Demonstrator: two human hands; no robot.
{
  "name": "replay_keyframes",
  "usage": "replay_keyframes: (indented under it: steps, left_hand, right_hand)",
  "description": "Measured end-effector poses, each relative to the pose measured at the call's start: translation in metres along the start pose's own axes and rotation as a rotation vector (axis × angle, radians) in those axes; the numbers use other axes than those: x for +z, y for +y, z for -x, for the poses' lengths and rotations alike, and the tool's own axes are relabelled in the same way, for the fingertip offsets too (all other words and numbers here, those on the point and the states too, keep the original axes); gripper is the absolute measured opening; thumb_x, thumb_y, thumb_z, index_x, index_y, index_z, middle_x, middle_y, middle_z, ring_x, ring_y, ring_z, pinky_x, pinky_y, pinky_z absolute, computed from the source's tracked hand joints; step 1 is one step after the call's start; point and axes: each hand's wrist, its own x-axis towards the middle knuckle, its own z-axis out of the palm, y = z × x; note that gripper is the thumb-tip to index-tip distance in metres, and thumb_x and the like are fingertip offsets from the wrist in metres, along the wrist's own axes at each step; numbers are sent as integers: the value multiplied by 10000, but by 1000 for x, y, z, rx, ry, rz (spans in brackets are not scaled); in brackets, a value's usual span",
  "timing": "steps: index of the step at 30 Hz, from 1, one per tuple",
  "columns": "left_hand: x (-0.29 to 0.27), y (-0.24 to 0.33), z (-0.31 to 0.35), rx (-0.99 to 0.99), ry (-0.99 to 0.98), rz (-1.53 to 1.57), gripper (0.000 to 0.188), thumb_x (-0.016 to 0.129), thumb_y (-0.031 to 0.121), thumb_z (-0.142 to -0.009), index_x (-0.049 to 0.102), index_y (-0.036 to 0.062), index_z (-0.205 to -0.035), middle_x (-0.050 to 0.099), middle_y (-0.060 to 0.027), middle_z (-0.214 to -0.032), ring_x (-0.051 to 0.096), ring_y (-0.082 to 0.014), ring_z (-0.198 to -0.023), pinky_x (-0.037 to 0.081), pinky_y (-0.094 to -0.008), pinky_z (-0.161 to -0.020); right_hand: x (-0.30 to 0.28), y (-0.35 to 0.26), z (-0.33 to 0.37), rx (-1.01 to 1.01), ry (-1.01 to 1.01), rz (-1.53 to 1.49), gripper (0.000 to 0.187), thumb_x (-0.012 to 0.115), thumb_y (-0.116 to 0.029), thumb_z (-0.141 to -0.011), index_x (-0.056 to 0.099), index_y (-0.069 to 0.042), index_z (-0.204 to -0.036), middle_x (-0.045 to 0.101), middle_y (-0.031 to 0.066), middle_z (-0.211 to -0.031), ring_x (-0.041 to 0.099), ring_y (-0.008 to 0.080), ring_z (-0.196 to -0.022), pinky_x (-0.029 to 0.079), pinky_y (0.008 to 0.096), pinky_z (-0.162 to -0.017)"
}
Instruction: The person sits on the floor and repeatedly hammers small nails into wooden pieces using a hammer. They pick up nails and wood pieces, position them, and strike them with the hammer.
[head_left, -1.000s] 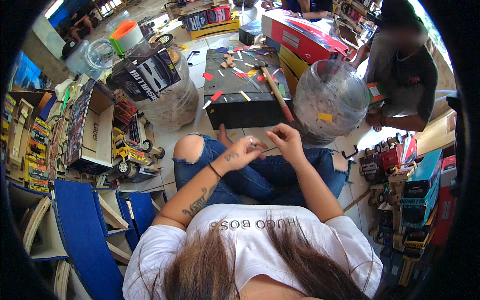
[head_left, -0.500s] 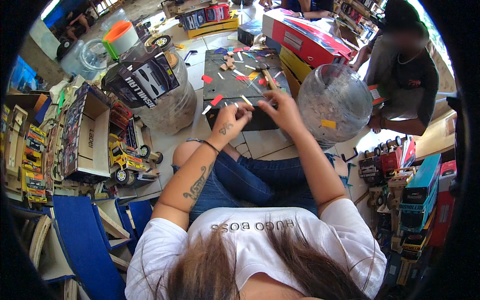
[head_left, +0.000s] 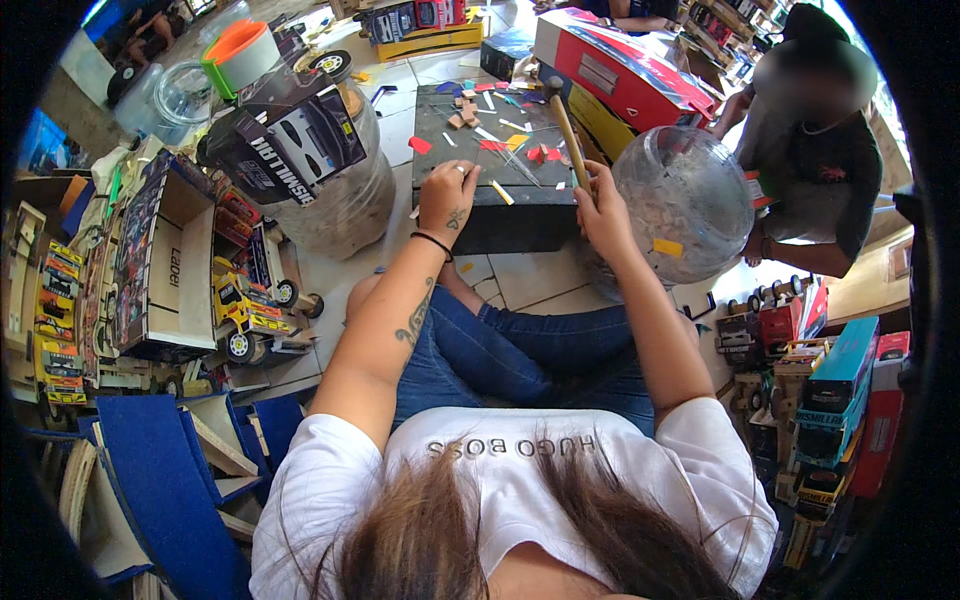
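Note:
My right hand is closed around the wooden handle of a hammer, its head raised over the far right side of a dark low work block. At the block's near left edge, my left hand is closed in a pinch; whatever sits between the fingers is too small to make out. Red, white and yellow scraps lie scattered on the top, with small brown wooden blocks towards the back. A thin pointed metal piece and a white strip lie between my hands.
Large clear plastic jars stand on both sides, the right one close to my right hand. A dark printed box rests against the left jar. Wooden toy trucks are piled left and right. Another person sits at the right.
My right hand has taken the hammer off the block and lifted it, moving right. My left hand has shifted slightly farther away, still pinched.

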Motion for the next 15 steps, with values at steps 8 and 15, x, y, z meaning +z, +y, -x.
replay_keyframes:
  steps: [8,15]
  left_hand:
    - [4,-1,4,7,10,-15,142,600,131,-844,582,24,-753,609,-145,-774,582,-338,-770,459,-423,-694]
    - [6,-3,5,22,31,-1,131,601,129,-843,576,23,-770,602,-148,-776,575,-340,-775,453,-427,-702]
  right_hand:
    - [4,-70,60,-292,-81,350,419,464,-151,-938,397,-104,-1349,603,199,-1030,595,407,-874,484,451,-742]
    - [1,-79,62,-309,-34,438,397,454,-149,-933,418,-102,-1326,599,184,-1019,603,398,-846,489,475,-716]
